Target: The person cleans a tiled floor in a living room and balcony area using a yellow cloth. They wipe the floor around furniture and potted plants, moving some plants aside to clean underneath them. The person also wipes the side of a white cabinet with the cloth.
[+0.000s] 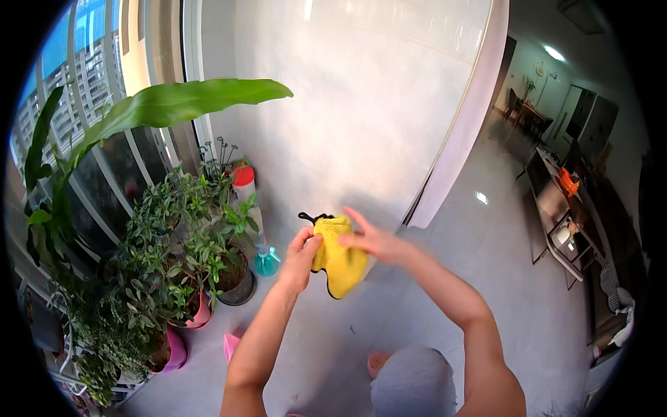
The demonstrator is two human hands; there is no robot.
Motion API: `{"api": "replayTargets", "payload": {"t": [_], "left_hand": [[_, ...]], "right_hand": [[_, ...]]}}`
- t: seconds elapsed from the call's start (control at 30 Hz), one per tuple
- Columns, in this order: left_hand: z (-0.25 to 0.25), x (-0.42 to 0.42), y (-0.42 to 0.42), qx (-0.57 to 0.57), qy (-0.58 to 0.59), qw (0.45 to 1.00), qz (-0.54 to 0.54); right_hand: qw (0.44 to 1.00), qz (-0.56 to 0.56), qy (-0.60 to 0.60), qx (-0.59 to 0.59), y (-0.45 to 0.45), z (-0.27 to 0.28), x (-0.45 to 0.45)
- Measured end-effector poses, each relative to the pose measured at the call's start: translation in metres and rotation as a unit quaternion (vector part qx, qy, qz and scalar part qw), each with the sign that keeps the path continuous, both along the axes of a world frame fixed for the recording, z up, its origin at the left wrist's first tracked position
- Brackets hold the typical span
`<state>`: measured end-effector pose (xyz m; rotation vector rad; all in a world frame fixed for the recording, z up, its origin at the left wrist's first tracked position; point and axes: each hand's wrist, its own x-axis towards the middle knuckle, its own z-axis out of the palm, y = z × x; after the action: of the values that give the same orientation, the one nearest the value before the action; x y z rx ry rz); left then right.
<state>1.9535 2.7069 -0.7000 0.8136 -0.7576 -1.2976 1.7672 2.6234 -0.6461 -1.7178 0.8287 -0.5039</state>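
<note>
A yellow cloth [340, 255] with black edging and a black hanging loop is held up in front of me, bunched at the top and drooping below. My left hand [302, 254] pinches its left side between thumb and fingers. At the cloth's upper right is my right hand [374, 238], slightly blurred, with index finger and thumb spread apart; whether its fingertips touch the cloth is unclear. To the left of my left hand, a teal spray bottle [267, 264] stands on the floor beside a potted plant.
Leafy plants in a dark pot [241, 284] and pink pots [177, 352] line the railing at left. A long green leaf [193, 101] reaches across. Ahead is a pale wall [333, 114]; a red-lidded container [243, 180] stands beside it. A long console table [552, 219] is at right.
</note>
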Motion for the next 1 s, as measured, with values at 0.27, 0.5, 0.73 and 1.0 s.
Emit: {"api": "replayTargets", "payload": {"t": [0.27, 0.5, 0.73, 1.0], "left_hand": [[-0.015, 0.009, -0.009, -0.022, -0.431, 0.889, 0.156], [0.036, -0.028, 0.010, -0.096, -0.538, 0.837, 0.014], [0.067, -0.035, -0.002, 0.012, -0.069, 0.996, 0.055], [0.093, -0.041, -0.009, -0.131, -0.075, 0.989, 0.008]], "right_hand": [[0.961, -0.032, 0.178, -0.208, 0.012, 0.000, -0.015], [0.912, 0.128, 0.235, -0.311, 0.002, 0.074, -0.027], [0.771, -0.011, 0.100, -0.629, 0.026, 0.076, -0.034], [0.684, -0.021, 0.104, -0.722, 0.002, 0.139, -0.040]]}}
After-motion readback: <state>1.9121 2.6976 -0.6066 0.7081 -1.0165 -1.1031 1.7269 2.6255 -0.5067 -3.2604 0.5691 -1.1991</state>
